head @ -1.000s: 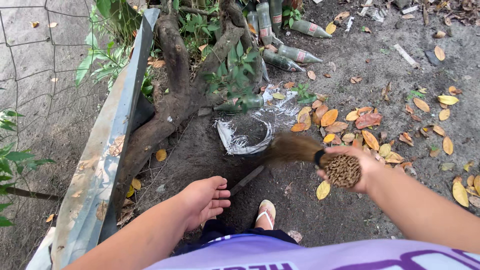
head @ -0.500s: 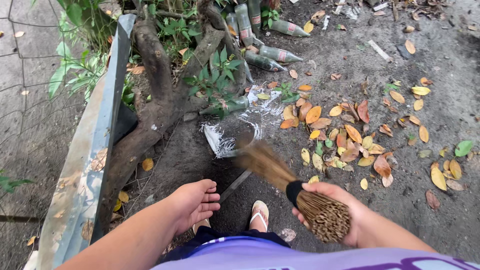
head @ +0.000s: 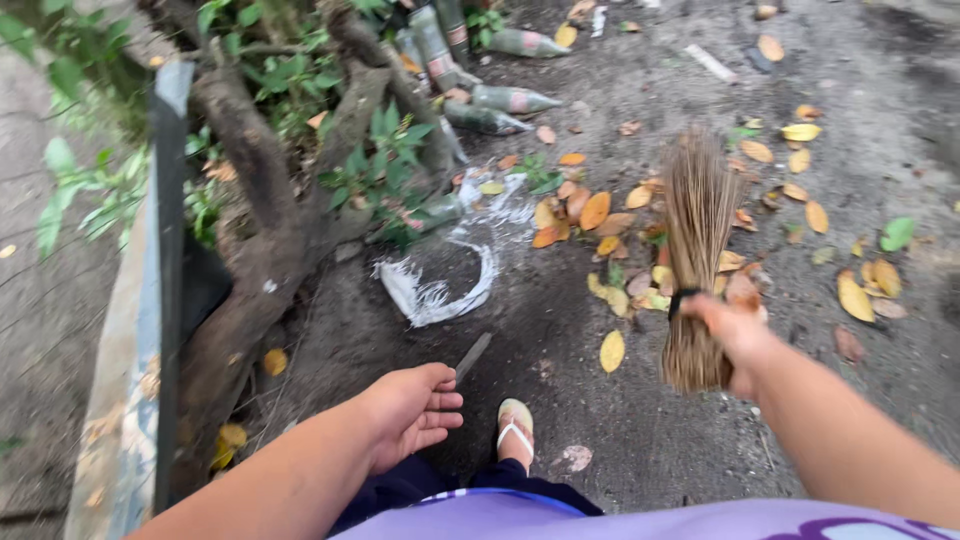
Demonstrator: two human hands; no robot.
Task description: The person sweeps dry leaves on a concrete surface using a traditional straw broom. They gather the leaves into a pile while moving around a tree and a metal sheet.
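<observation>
My right hand (head: 738, 332) grips a short stick broom (head: 695, 250) near its bound end, with the bristle tips pointing away over a patch of fallen orange and yellow leaves (head: 590, 215) on dark soil. My left hand (head: 410, 410) hangs loosely curled above the ground and holds nothing. It is near a thin grey strip (head: 473, 355) that lies on the soil. My foot in a pale sandal (head: 516, 428) stands between my hands. A crumpled clear plastic sheet (head: 440, 290) lies ahead beside the tree roots.
Thick tree roots (head: 250, 230) and green sprouts fill the left. A concrete kerb with a dark rail (head: 165, 300) runs down the left edge. Several upturned glass bottles (head: 500, 100) line the soil at the top. More leaves (head: 850, 290) are scattered at right.
My right hand swung the broom from low near my body up and to the right, over the leaves. The view shifted left and closer. My left hand stayed in place.
</observation>
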